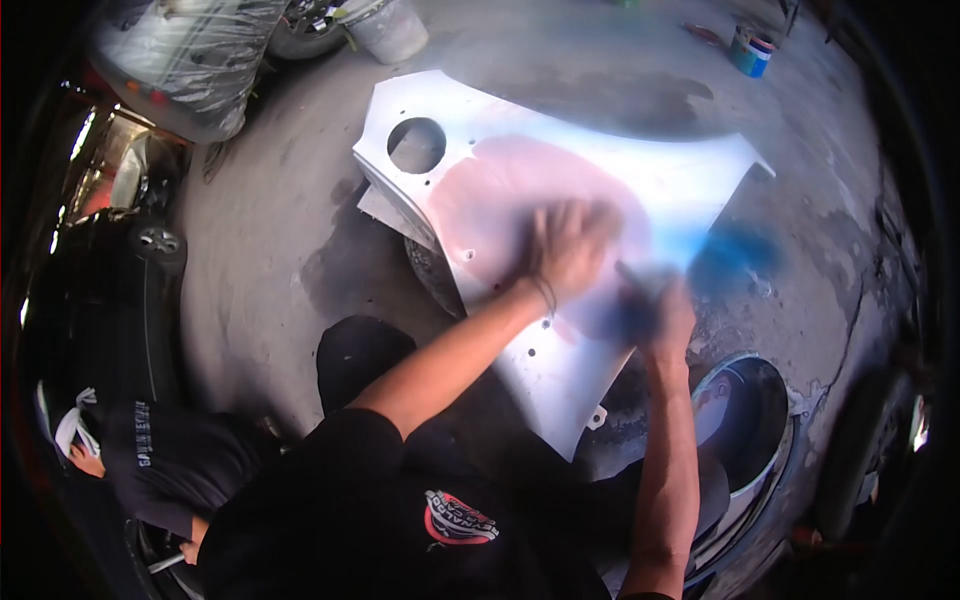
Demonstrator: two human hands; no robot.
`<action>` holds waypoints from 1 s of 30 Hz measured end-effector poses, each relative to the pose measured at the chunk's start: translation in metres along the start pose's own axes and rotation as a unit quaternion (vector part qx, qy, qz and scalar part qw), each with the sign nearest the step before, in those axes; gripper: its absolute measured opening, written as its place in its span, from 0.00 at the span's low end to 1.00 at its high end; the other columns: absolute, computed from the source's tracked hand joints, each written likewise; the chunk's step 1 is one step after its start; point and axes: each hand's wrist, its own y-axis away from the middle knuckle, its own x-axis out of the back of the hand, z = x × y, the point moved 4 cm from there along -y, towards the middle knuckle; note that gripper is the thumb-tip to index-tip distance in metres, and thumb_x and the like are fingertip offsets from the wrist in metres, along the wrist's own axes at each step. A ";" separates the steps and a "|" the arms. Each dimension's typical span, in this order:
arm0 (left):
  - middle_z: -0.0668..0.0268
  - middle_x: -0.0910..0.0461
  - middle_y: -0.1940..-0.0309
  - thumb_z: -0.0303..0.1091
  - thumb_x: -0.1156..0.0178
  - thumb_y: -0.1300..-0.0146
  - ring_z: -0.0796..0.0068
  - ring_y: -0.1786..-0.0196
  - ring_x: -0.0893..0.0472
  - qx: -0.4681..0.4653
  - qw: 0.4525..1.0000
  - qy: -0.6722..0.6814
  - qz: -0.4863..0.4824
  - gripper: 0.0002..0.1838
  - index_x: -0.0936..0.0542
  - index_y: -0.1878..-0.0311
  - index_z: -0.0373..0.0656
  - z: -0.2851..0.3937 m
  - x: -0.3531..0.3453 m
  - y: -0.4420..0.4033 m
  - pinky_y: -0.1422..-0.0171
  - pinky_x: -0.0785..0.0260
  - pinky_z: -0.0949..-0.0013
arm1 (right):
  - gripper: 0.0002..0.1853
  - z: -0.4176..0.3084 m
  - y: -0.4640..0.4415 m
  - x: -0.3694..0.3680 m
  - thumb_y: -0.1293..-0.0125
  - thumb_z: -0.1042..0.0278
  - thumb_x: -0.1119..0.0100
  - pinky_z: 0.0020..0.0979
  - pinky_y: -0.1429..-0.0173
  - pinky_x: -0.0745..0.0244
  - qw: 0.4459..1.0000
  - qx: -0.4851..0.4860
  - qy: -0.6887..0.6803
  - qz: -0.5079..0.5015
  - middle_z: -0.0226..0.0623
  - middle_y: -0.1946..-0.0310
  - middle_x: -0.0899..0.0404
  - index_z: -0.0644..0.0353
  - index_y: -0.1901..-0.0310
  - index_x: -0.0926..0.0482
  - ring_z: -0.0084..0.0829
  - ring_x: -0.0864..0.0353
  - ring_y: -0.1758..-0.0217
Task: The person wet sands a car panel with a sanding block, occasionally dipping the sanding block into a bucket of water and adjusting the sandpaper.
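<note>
A white car fender panel [690,160] with a round hole near its far left corner lies before me. A broad pinkish patch [480,195] covers its middle. My left hand [578,245], wearing a thin dark bracelet, is over this patch with its fingers toward the far side. Motion smears those fingers, and whatever may be under them is hidden. Near the panel's right edge, my right hand [668,318] is closed around something dark and blurred, whose kind I cannot make out. Just beyond it is a blurred blue shape [738,255].
A large round tub [745,420] stands close by my right arm. At the back are a whitish bucket [388,30], a blue can [750,52] and a plastic-covered car part [185,60]. Another person in a dark shirt [190,455] bends down at lower left, near a dark car [95,300].
</note>
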 end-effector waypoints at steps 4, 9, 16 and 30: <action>0.58 0.23 0.46 0.41 0.35 0.31 0.50 0.38 0.24 -0.017 0.998 0.003 -0.058 0.24 0.18 0.32 0.65 -0.012 -0.011 -0.035 0.34 0.39 0.40 | 0.17 0.005 0.000 0.000 0.28 0.59 0.27 0.42 0.50 0.18 1.000 0.015 -0.007 0.019 0.42 0.59 0.15 0.58 0.49 0.22 0.42 0.14 0.58; 0.60 0.22 0.48 0.38 0.36 0.31 0.53 0.39 0.24 0.059 0.997 -0.013 -0.057 0.20 0.17 0.36 0.65 -0.013 -0.022 -0.059 0.37 0.39 0.42 | 0.36 0.003 0.000 0.015 0.12 0.39 0.65 0.44 0.46 0.22 0.988 -0.037 -0.136 -0.063 0.46 0.64 0.11 0.62 0.60 0.13 0.42 0.14 0.56; 0.59 0.22 0.51 0.36 0.38 0.30 0.53 0.41 0.24 -0.011 0.995 0.060 -0.076 0.13 0.15 0.44 0.63 0.025 -0.016 -0.047 0.37 0.39 0.45 | 0.25 -0.012 0.001 0.023 0.32 0.68 0.30 0.48 0.50 0.18 0.972 -0.109 -0.152 -0.142 0.51 0.58 0.14 0.61 0.36 0.25 0.52 0.12 0.55; 0.57 0.20 0.51 0.37 0.39 0.29 0.53 0.41 0.23 -0.025 0.994 0.053 -0.087 0.15 0.16 0.41 0.64 0.064 -0.041 -0.064 0.34 0.40 0.43 | 0.43 -0.009 0.007 0.011 0.15 0.35 0.66 0.46 0.34 0.22 0.979 -0.141 -0.116 -0.091 0.63 0.48 0.12 0.75 0.43 0.16 0.52 0.13 0.43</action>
